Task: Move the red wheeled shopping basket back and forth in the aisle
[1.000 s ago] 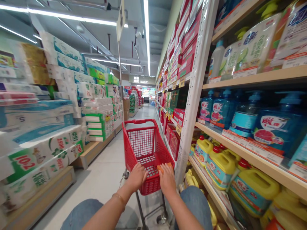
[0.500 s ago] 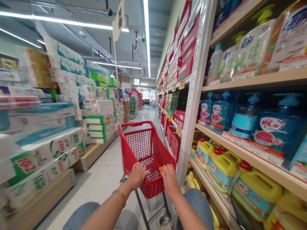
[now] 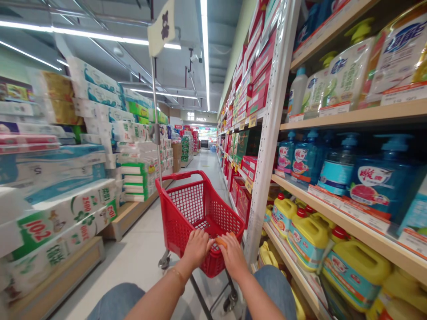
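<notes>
A small red shopping cart (image 3: 173, 222) with a latticed plastic basket stands in front of my knees. My left hand (image 3: 196, 250) is closed at the basket's near end, its fingers curled over the rim. Close beside it, my right hand (image 3: 234, 257) bends its fingers around a small orange object (image 3: 221, 242), whose kind I cannot make out, above the same rim. The left fingertips come right up to the orange object's end; whether they touch it I cannot tell. A flag (image 3: 162, 29) with a bear tops the pole at the cart's far left corner.
Stacked paper packs (image 3: 66, 209) line the left of the aisle on low wooden platforms. Close on the right, shelves hold blue pump bottles (image 3: 305, 155) and yellow jugs (image 3: 356, 271). A white perforated post (image 3: 267, 169) rises beside the cart. The pale floor (image 3: 147, 235) runs ahead.
The cart has turned slightly, its far end and flag pole shifting left. My hands have moved closer together, and the orange object has shifted left with my right hand.
</notes>
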Demonstrator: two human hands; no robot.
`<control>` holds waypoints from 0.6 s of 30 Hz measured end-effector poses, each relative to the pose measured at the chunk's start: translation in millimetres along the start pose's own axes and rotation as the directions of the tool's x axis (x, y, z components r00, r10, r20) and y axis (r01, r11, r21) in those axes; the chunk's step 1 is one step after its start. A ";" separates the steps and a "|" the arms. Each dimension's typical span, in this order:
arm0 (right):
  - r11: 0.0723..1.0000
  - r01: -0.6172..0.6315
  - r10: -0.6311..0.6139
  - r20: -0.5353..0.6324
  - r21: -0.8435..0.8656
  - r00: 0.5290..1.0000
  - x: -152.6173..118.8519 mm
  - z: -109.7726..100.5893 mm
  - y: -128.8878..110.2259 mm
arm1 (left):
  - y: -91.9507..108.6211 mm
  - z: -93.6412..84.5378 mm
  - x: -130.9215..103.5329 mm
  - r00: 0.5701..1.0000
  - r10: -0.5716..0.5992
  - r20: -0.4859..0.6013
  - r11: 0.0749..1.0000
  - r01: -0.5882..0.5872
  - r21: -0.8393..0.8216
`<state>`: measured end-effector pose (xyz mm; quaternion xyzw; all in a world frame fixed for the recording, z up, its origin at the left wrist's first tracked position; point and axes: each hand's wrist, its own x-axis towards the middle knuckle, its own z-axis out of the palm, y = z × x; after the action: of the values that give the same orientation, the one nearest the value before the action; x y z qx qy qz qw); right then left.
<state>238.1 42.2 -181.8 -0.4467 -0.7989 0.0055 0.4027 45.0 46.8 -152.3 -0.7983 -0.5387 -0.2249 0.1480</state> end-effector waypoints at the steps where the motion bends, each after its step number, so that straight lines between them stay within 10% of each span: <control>1: 1.000 -0.029 0.029 -0.009 -0.001 1.000 1.2 -2.0 5.4 | -3.5 -1.6 1.3 0.999 0.041 0.011 0.999 -0.041 -0.007; 8: 0.994 -0.077 0.079 -0.021 0.083 0.997 1.7 -7.0 19.6 | -32.0 -3.4 2.5 0.998 0.060 -0.010 0.998 -0.060 0.028; 18: 0.991 -0.043 0.047 -0.023 0.125 0.999 -13.3 -2.4 1.8 | -19.2 -4.8 0.3 0.997 0.072 0.039 0.996 -0.074 0.057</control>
<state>244.6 32.9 -189.3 -0.4386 -0.7815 0.0588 0.4399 26.3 51.9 -148.1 -0.8168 -0.5182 -0.1888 0.1693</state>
